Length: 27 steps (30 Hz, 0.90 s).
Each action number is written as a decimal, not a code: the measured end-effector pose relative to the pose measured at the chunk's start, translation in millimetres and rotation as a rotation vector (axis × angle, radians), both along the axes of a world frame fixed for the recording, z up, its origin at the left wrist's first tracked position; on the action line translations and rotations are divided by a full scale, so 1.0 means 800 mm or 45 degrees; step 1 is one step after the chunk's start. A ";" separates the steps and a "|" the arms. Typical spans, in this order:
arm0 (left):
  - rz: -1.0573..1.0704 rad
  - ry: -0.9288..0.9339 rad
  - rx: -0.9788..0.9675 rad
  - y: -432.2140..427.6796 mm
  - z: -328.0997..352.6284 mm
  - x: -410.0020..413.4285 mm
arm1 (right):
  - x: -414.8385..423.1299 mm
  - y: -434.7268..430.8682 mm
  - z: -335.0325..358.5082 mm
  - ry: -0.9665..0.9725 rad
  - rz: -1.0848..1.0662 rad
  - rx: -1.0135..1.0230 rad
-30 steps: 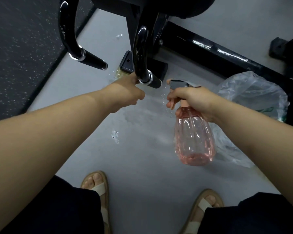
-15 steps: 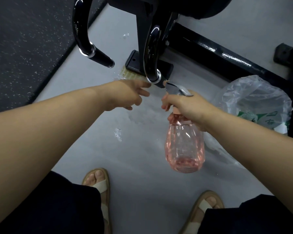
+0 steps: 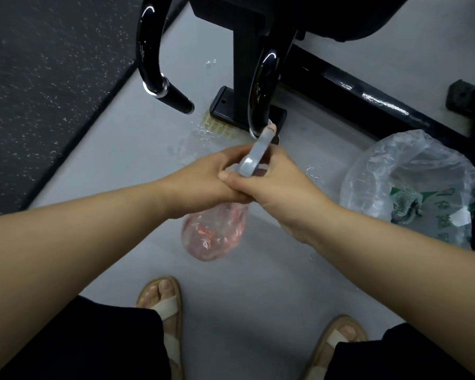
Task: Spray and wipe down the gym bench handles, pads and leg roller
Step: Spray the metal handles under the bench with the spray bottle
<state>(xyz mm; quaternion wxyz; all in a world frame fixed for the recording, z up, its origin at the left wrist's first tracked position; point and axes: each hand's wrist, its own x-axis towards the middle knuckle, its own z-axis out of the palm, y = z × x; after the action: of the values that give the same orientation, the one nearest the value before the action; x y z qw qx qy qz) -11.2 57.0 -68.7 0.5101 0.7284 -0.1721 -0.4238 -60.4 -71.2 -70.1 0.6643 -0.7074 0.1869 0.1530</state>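
The left hand point(image 3: 203, 185) and right hand point(image 3: 283, 187) both curl tightly around the neck of the spray bottle point(image 3: 214, 237), whose nearly empty pink body hangs below them, light, thin-walled and probably slick when wet, with the nearer bench handle point(image 3: 259, 86) just beyond.

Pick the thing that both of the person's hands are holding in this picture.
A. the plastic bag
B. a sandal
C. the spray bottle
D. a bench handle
C: the left hand and the right hand meet and curl round the neck of the pink spray bottle, whose body hangs below them.
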 end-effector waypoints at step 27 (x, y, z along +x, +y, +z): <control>0.246 0.283 0.222 0.029 -0.031 0.085 | 0.094 -0.060 -0.062 0.370 -0.428 0.132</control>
<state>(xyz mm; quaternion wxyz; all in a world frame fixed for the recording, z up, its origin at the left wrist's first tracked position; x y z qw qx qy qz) 57.0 80.0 -93.7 0.4993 0.7317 -0.0065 -0.4640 14.6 -119.4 -119.5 0.6820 -0.6016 0.3878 0.1500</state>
